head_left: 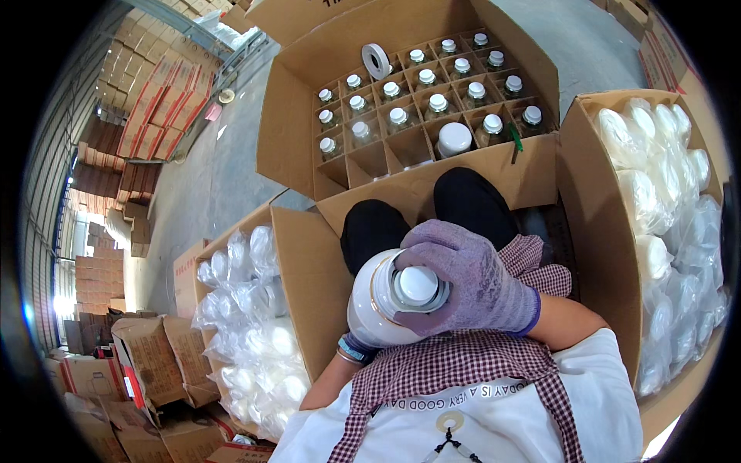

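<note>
Over my lap I have a large white bottle (375, 307) with a thin gold ring at its shoulder; a smaller white cap (417, 285) sits in a clear collar at its mouth. My right hand (475, 274), in a lilac work glove, is closed around this top, thumb and fingers on either side of the cap. My left hand (363, 345) holds the bottle from its lower left side; most of that hand and its fingers are hidden behind the white body. Beyond my knees, an open divided carton (478, 171) holds several clear glass bottles (438, 104) with white caps.
One larger white-topped bottle (454, 139) stands in the carton's near row. A tape roll (376, 61) rests on the dividers, and a green-handled tool (515, 139) hangs over the near wall. Cartons of plastic-wrapped white parts flank me at left (258, 339) and right (665, 208).
</note>
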A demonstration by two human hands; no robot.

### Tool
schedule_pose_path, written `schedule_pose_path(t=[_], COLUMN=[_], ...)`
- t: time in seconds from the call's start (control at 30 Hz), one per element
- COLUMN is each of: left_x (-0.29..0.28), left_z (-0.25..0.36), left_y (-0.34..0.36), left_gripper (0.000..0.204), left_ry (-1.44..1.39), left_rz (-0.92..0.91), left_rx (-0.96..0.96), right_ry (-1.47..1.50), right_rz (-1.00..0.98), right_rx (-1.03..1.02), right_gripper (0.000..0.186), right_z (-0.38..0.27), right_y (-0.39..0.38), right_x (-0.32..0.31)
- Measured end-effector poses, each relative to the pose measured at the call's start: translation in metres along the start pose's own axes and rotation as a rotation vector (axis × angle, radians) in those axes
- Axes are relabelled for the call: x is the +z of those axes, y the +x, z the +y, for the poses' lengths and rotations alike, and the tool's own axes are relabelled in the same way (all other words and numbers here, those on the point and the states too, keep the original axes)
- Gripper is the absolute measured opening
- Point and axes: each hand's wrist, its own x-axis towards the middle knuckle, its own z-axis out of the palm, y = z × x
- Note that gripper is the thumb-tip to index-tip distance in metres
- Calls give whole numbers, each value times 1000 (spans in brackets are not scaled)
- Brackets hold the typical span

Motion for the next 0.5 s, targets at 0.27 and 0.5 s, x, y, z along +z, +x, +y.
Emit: schedule_pose_path(t=[0.27,0.5], left_x=[0,-8], left_z=[-1,-12], left_y=[-4,-15], left_gripper=[67,66], left_ry=[-1,53], left_rz=[30,162], left_rx=[-1,-7], right_ry=[-15,-13], right_rz=[20,120], right_rx=[-15,64], right_gripper=[52,49], right_z=[3,4], right_y=[5,4], right_x=[-10,-7])
